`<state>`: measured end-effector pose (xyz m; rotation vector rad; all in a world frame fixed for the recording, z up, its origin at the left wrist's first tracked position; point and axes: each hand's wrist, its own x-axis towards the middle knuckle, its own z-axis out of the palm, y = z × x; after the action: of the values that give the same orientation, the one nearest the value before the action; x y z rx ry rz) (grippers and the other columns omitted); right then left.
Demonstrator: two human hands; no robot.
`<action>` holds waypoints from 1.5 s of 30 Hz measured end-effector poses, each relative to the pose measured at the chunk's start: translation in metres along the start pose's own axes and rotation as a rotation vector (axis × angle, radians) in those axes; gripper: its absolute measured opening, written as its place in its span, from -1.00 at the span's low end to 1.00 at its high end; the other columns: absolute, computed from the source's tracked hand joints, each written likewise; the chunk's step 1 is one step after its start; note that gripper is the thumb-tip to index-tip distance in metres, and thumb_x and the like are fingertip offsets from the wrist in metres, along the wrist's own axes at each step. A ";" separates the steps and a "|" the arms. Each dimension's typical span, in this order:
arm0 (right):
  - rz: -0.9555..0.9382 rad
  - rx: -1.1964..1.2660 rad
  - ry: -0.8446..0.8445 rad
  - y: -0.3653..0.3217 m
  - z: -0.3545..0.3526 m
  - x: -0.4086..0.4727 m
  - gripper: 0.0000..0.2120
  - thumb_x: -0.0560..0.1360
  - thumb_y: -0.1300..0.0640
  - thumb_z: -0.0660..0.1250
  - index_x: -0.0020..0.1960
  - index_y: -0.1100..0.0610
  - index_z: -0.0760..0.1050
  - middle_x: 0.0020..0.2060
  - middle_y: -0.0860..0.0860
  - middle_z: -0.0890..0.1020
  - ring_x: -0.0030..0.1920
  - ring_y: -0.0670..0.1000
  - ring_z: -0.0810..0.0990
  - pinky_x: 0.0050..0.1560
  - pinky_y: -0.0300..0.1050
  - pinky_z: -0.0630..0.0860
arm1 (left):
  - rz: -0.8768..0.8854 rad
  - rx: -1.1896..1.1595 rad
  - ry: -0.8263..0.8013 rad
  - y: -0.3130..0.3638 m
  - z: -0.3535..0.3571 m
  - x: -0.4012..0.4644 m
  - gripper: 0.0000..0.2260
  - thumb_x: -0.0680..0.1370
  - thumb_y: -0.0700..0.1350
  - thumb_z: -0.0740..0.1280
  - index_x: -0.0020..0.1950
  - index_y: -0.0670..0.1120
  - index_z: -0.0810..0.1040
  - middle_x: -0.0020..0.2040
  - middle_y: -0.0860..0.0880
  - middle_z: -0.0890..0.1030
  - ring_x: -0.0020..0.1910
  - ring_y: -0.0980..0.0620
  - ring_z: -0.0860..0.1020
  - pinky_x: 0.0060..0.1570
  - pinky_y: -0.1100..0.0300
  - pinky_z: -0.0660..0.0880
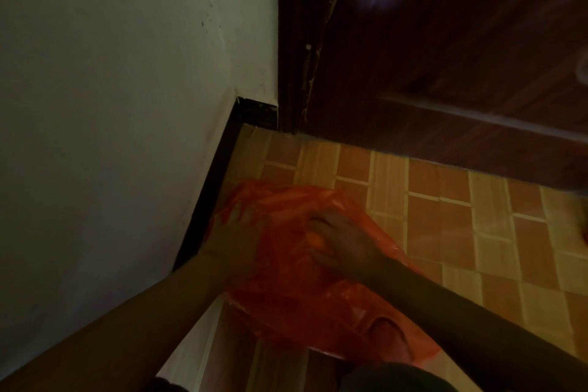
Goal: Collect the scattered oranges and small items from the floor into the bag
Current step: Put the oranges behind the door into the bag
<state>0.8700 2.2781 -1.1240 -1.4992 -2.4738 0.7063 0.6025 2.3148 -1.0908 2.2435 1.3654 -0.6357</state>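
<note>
An orange plastic bag [286, 289] lies on the tiled floor in the corner by the wall. My left hand [237, 232] grips the bag's left edge near the skirting. Over the bag's middle, my right hand [337, 239] curls its fingers round an orange [315, 240], which shows only partly under the fingers. The picture is dim and blurred, so what lies inside the bag cannot be made out.
A pale wall [111, 105] with a dark skirting board [206, 200] runs along the left. A dark wooden door [445, 57] closes off the back. Tiled floor [477, 232] stretches to the right. An orange shape [584, 232] sits at the right edge.
</note>
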 end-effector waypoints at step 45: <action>0.823 -0.110 -0.169 0.060 0.003 -0.078 -0.37 0.64 -0.04 0.26 0.61 0.11 0.13 0.38 0.13 0.51 0.29 0.17 0.56 0.24 0.10 0.51 | -0.408 -0.195 -0.095 -0.001 0.016 0.002 -0.58 0.73 -0.05 0.12 0.59 -0.12 0.25 0.54 -0.22 0.32 0.45 -0.23 0.40 0.41 -0.13 0.41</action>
<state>0.9538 2.2327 -1.1468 -2.6229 -1.9474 0.8321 0.5998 2.3079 -1.1048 1.7738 1.7695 -0.6968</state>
